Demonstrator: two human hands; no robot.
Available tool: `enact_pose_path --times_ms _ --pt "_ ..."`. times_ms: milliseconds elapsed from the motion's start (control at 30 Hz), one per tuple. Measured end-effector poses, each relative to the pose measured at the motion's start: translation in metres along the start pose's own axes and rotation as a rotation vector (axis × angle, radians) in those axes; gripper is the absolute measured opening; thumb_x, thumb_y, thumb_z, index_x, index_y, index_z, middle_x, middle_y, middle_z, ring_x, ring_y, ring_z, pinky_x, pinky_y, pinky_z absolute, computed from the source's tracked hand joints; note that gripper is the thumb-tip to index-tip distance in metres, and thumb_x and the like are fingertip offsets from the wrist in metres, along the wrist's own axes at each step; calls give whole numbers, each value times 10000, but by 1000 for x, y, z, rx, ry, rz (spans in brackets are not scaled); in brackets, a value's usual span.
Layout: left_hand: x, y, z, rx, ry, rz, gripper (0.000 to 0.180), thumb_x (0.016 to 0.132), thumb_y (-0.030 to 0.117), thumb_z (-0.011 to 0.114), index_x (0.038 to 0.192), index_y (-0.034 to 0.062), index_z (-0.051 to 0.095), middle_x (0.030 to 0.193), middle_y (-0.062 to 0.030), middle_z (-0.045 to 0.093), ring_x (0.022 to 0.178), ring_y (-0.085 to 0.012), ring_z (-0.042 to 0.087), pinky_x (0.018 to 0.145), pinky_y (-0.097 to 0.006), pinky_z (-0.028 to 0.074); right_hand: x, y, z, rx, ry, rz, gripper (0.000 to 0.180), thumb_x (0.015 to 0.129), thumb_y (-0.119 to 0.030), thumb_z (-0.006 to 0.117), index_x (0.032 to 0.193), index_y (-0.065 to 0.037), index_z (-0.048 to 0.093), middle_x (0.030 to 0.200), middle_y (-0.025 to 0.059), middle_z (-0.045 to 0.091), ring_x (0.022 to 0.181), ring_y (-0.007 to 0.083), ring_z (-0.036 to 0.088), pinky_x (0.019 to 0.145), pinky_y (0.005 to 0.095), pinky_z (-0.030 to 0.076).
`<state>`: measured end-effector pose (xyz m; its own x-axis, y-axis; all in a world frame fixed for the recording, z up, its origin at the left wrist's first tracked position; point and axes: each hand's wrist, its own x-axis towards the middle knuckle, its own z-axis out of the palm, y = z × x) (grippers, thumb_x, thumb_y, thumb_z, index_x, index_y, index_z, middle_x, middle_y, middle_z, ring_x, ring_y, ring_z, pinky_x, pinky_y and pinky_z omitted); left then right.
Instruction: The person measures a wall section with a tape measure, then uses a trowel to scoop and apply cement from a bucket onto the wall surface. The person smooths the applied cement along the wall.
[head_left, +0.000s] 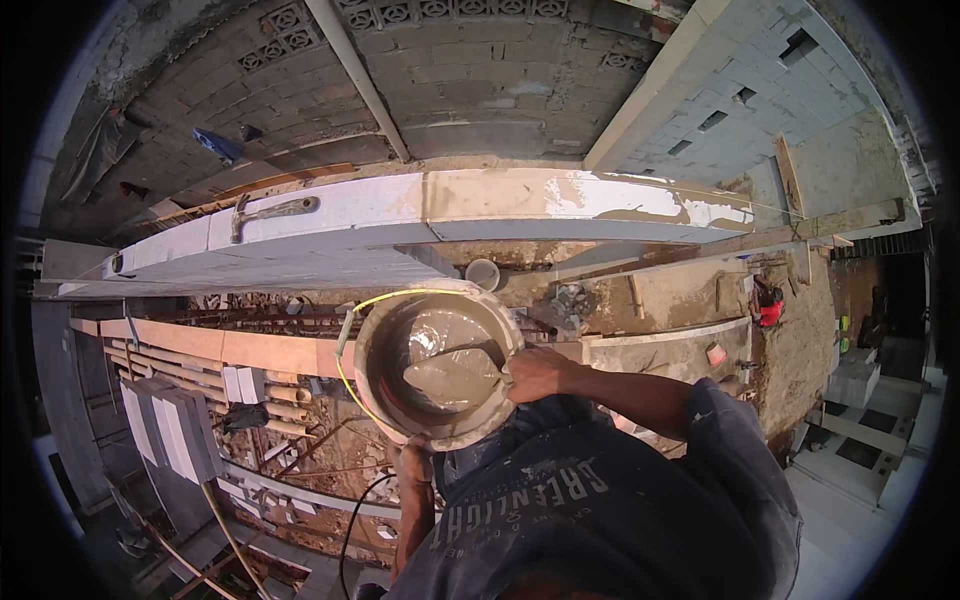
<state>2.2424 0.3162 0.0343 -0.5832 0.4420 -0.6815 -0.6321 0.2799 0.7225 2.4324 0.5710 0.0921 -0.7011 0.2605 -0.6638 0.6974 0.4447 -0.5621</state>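
In front of my body is a round bucket [367,345] with mortar-smeared walls and a yellow-covered wire handle. Wet grey mortar [440,328] lies inside it. My left hand [413,462] is closed on the near rim, its fingers partly hidden. At the right rim, my right hand [537,374] is closed around the end of a trowel, whose grip is hidden in the fist. The trowel blade [455,376], coated in mortar, rests in the bucket over the mix.
Beyond the bucket runs a white block wall [370,205], partly mortared on top, with a hammer [275,212] lying on it. Wooden planks [255,350], pipes and stacked blocks [172,425] are at left. Below stands another bucket [483,273]; a person in red [768,303] is far right.
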Motion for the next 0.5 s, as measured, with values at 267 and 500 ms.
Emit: enact_pose_path --times_ms 267,500 --pt "-11 12 9 -83 -82 39 534 642 -59 550 1167 31 514 1039 -99 563 866 -239 592 750 -446 554 -55 69 -28 601 -189 -117 342 748 -320 607 776 20 628 710 95 634 595 180 618 543 334 497" --pt "-17 11 3 -58 -46 66 596 656 -58 570 1236 28 464 1122 -132 532 949 -304 585 745 -458 563 -166 221 -112 -274 589 139 384 761 -268 623 1047 -12 607 891 218 634 827 365 621 764 426 492"
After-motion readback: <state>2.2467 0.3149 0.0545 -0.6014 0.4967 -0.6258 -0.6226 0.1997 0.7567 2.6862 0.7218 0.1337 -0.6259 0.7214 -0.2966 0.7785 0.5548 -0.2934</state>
